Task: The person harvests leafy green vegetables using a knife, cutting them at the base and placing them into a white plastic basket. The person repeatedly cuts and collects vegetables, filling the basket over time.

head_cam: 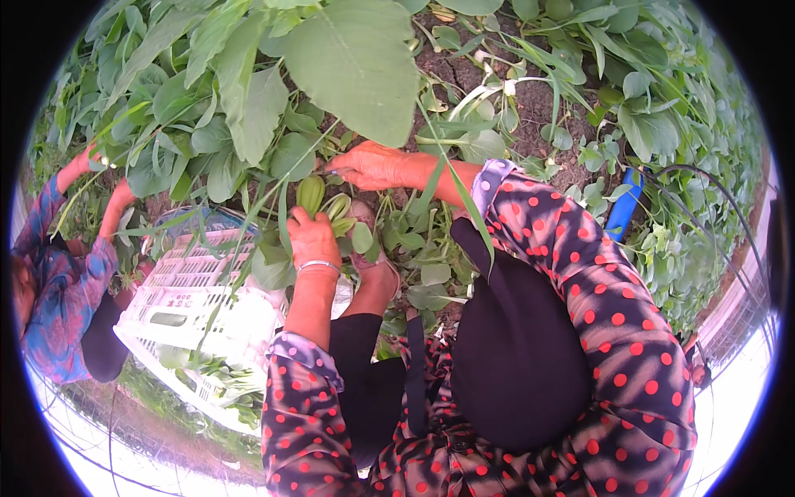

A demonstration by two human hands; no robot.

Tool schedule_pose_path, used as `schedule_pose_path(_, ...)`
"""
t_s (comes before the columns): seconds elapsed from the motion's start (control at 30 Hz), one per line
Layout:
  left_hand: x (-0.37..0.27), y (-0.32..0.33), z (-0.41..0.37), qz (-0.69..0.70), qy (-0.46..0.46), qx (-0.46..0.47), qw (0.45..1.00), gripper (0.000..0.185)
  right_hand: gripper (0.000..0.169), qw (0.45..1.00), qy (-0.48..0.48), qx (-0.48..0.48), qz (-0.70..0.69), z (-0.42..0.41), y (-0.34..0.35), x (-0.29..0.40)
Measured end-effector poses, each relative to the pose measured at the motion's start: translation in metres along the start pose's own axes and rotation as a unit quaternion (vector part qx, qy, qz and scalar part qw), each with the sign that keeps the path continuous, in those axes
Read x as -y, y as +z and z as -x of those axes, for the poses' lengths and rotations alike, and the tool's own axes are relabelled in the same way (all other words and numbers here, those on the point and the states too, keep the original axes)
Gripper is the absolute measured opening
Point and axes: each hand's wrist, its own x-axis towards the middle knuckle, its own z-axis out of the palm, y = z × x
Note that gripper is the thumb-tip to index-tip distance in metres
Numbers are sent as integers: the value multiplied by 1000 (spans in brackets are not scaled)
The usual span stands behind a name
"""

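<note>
My left hand (pixel 315 239), with a silver bracelet at the wrist, grips a pale-green bok choy plant (pixel 310 194) by its thick stalks. Another bunch of pale stalks (pixel 338 207) sits right beside its fingers. Just above and to the right, my right hand (pixel 372 166) is low among the leaves. Its fingers are closed on a small thin tool (pixel 332 172), mostly hidden, so its exact kind is unclear. A large broad leaf (pixel 360 68) hangs in front of the camera above my right hand. My shoe (pixel 362 227) is planted between the plants, close to both hands.
To my left stands a white plastic crate (pixel 180 314) with cut greens (pixel 233 385) around its lower side. A co-worker in a patterned blue shirt (pixel 62 323) reaches into plants beyond it. At right, a blue bar-shaped object (pixel 624 205) lies by dark curved wire. Loose leaves litter the soil (pixel 537 118).
</note>
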Motion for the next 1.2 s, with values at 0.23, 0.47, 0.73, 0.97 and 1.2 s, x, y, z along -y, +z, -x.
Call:
schedule_pose_path(0.23, 0, 11, 7, 16, -13, -47, 999, 15, 33, 999, -32, 31, -5, -20, -1, -19)
schedule_pose_path(0.47, -4, 14, 9, 43, -22, -65, 997, 19, 34, 992, 71, 47, -90, -27, 9, -13)
schedule_pose_path(0.73, -4, 22, 14, 75, -45, -57, 995, 22, 35, 999, 39, -2, -18, -10, 27, -5)
schedule_pose_path(0.97, 3, 0, 52, 131, 164, -82, 974, 11, 31, 999, 7, 42, -19, 48, 27, -24)
schedule_pose_path(1.2, -53, -78, 82, 227, 396, 157, 876, 56, 32, 976, 40, -166, -136, 92, 7, -41)
